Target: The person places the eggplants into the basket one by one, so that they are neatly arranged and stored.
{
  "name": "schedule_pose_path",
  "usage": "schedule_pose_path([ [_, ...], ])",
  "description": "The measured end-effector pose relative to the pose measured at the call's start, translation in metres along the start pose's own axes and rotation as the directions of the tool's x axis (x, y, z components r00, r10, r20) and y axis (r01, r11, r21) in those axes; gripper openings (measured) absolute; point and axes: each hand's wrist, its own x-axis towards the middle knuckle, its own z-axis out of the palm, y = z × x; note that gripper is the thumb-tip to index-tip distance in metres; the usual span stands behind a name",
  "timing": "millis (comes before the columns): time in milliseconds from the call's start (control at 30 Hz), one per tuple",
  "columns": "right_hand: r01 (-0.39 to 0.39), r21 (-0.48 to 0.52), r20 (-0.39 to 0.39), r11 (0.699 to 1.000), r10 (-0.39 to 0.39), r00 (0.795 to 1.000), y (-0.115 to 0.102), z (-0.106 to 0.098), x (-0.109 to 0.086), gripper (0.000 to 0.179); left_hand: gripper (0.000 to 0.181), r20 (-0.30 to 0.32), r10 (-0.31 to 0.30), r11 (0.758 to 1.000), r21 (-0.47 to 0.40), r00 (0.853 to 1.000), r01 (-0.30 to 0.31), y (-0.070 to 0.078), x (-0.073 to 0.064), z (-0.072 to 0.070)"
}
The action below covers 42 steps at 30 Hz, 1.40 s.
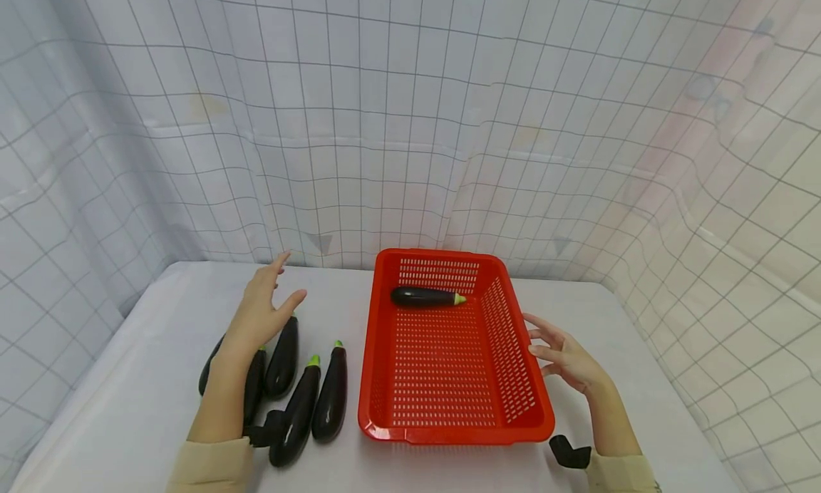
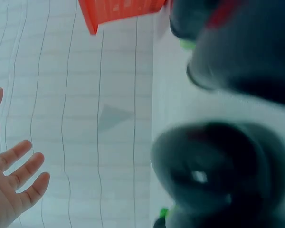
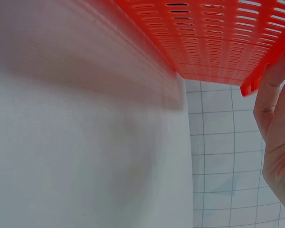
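Note:
My left hand (image 1: 259,318) is raised over the left of the table, fingers extended and thumb apart, holding nothing. Below and beside it lie several dark eggplants with green tips, among them one eggplant (image 1: 330,393) nearest the basket and another eggplant (image 1: 283,357) by the wrist. The left wrist view shows the spread fingers (image 2: 26,171) away from a blurred eggplant (image 2: 213,166). A red perforated basket (image 1: 457,436) stands mid-table with one eggplant (image 1: 423,297) lying crosswise at its far end. My right hand (image 1: 571,357) has loosely bent fingers right at the basket's right rim.
The table (image 1: 160,350) has a white cover. Behind it and at both sides hangs white cloth (image 1: 423,122) with a dark grid pattern. A black strap piece (image 1: 571,454) sits at the right wrist, another black strap piece (image 1: 266,429) at the left.

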Motion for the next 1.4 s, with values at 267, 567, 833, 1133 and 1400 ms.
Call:
schedule_pose_path([
  [267,-0.003,-0.002,-0.008,1.000,0.003,1.000,0.001,-0.001,0.000,0.060,0.071,-0.053,-0.079,0.994,-0.077,0.995,0.075,-0.029,-0.025,-0.027],
  [567,0.000,0.009,-0.001,1.000,0.000,1.000,0.001,0.000,0.000,0.061,0.075,-0.112,-0.189,0.978,-0.105,0.976,0.178,-0.066,-0.054,-0.046],
  [833,0.005,0.016,0.008,1.000,-0.005,1.000,0.001,-0.001,-0.001,0.061,0.081,-0.053,-0.318,0.943,-0.123,0.947,0.310,-0.093,-0.075,-0.049],
  [1133,0.008,0.017,0.011,1.000,-0.008,1.000,0.002,-0.002,0.000,0.060,0.087,0.127,-0.385,0.902,-0.157,0.914,0.401,-0.115,-0.085,-0.048],
  [1400,0.011,0.013,0.010,1.000,-0.011,1.000,0.003,-0.002,0.000,0.059,0.086,0.222,-0.371,0.878,-0.231,0.902,0.418,-0.123,-0.092,-0.050],
])
